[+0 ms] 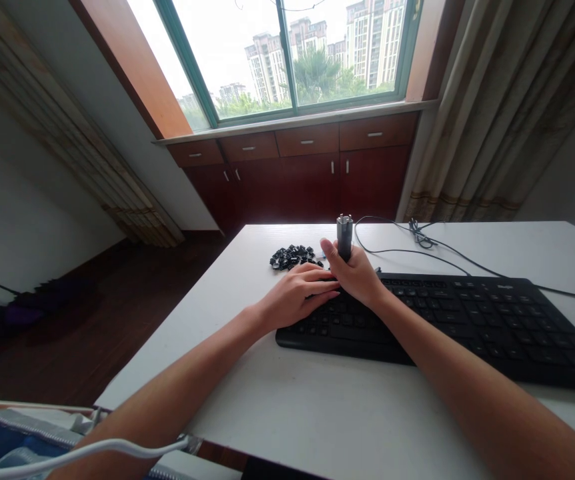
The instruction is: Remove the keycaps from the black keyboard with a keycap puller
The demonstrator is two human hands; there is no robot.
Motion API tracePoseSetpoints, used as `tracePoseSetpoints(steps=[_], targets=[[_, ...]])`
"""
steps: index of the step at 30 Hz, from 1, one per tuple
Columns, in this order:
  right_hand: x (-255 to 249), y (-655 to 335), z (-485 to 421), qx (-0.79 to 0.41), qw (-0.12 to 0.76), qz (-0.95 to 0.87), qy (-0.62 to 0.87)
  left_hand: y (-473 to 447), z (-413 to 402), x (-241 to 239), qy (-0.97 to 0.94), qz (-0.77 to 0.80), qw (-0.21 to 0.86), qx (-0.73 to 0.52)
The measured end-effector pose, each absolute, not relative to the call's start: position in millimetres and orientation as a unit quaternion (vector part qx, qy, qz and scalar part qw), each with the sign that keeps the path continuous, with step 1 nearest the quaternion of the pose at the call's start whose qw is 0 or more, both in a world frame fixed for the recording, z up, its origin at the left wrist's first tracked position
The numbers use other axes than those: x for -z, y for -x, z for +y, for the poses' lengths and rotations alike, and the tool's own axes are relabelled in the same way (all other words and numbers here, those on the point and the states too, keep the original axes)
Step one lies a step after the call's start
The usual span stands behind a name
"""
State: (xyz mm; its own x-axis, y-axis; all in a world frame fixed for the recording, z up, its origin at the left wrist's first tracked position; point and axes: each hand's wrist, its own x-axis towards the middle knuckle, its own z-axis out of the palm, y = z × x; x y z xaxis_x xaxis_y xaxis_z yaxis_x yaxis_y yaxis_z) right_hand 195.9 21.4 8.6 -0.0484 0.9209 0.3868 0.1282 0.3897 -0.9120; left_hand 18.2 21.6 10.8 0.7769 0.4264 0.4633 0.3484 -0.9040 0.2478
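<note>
Right hand (356,273), in head view, was clamped around black cylindrical tool (344,243), pronged end upward, over far left part of black plastic keyboard (447,305). Left hand (298,291) lay with fingers outstretched on keyboard's left end, fingertips beside right hand. Keyboard rested on white table (277,400). Pile of small black keycap-like pieces (292,257) lay just beyond left hand; thin black cable (420,237) lay beyond keyboard.

At the keyboard (497,313), the left hand (295,295) and right hand (360,273) are seen bare; the left forearm (197,380) and right forearm (457,367), tapered in shape, are uncovered.
</note>
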Motion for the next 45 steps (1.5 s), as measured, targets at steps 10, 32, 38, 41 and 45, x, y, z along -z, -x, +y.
tracePoseSetpoints(steps=[10,32,38,41,45], targets=[[-6.4,-196.4,18.4,-0.347,0.554,-0.627,0.423,-20.3,21.7,-13.2,-0.944,0.163,0.117,-0.261],[-7.5,-191.0,24.0,-0.334,0.611,-0.541,0.472,-17.0,22.7,-4.3,-0.923,0.195,0.127,-0.307],[-7.0,-191.1,25.7,-0.334,0.589,-0.551,0.487,-18.0,22.1,-5.7,-0.922,0.203,0.122,-0.308],[-7.1,-192.0,26.2,-0.348,0.584,-0.553,0.481,-18.0,22.2,-5.3,-0.920,0.203,0.128,-0.309],[-7.5,-192.7,26.4,-0.346,0.579,-0.556,0.486,-18.0,22.2,-5.4,-0.919,0.206,0.132,-0.309]])
